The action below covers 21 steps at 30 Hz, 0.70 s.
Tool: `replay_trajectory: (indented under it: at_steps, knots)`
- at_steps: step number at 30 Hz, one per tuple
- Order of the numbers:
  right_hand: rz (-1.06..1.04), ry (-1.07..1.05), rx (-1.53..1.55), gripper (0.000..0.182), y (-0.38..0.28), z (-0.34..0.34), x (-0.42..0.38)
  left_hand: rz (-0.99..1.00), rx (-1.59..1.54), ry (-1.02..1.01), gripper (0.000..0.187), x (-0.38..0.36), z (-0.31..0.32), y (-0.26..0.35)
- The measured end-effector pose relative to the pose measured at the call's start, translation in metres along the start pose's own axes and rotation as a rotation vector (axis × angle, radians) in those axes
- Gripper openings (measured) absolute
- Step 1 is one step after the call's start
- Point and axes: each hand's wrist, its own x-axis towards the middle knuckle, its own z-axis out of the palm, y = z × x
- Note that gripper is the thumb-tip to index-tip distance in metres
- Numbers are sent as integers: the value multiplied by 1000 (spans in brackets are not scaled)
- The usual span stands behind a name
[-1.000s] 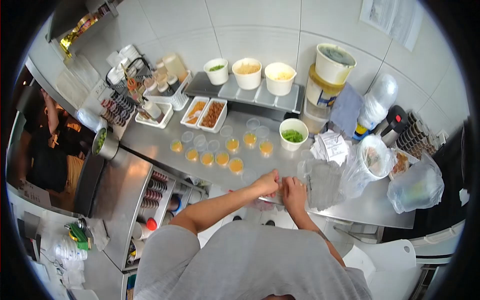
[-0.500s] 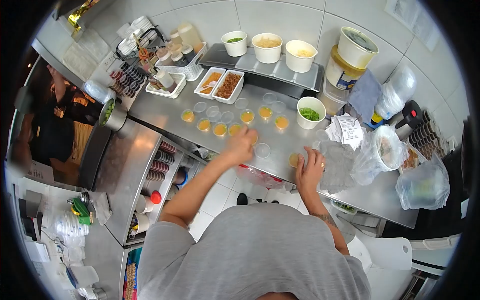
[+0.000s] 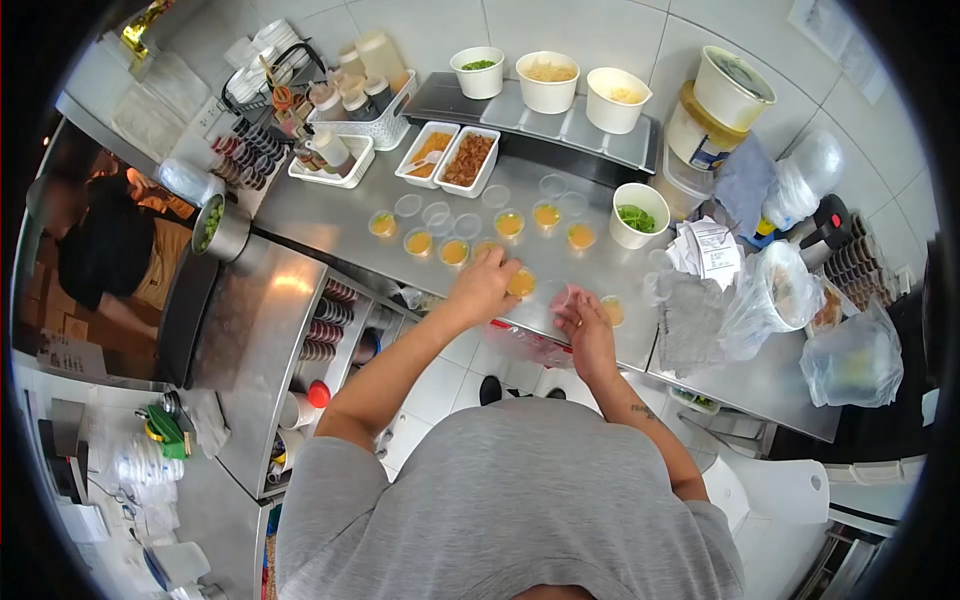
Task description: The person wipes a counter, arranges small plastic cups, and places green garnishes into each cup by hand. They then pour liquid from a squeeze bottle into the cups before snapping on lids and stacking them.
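Several small clear cups of orange sauce [image 3: 455, 252] stand on the steel counter, with clear round lids [image 3: 467, 226] among them. My left hand [image 3: 482, 287] has its curled fingers against one sauce cup [image 3: 521, 283] near the counter's front edge. Another cup [image 3: 485, 246] is partly hidden behind its fingertips. Pinched in my right hand [image 3: 590, 340] is a clear plastic lid [image 3: 567, 297], tilted up off the counter. Just beyond those fingers stands a further sauce cup [image 3: 612, 311].
Behind are trays of orange [image 3: 425, 150] and brown toppings [image 3: 468, 160]. A bowl of greens [image 3: 638, 217] stands right, near receipts [image 3: 708, 250], a grey cloth [image 3: 692, 325] and bagged containers [image 3: 775, 290]. White tubs [image 3: 548, 82] line a raised shelf. Another person [image 3: 125, 245] is at far left.
My right hand has moved left from beside the right-hand cup and lifted the lid that lay on the counter. My left hand has shifted slightly, onto the front sauce cup.
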Motion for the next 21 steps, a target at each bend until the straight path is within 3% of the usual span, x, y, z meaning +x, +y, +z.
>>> replay_trajectory:
  at_steps: [5,8,13,17,21]
  knots:
    - [-311,114,-363,16,26,5,36,-161,-172,-83,55,-9,15,11]
    - [-543,124,-754,11,31,20,40,-321,-424,-168,62,-9,20,14]
    - [-737,43,-1111,7,19,32,34,-415,-896,-161,56,-16,25,10]
    - [-754,51,-1152,7,23,33,36,-542,-1293,-249,48,-16,20,0]
    - [-730,59,-1174,8,23,34,37,-714,-1286,-285,42,-5,23,-1]
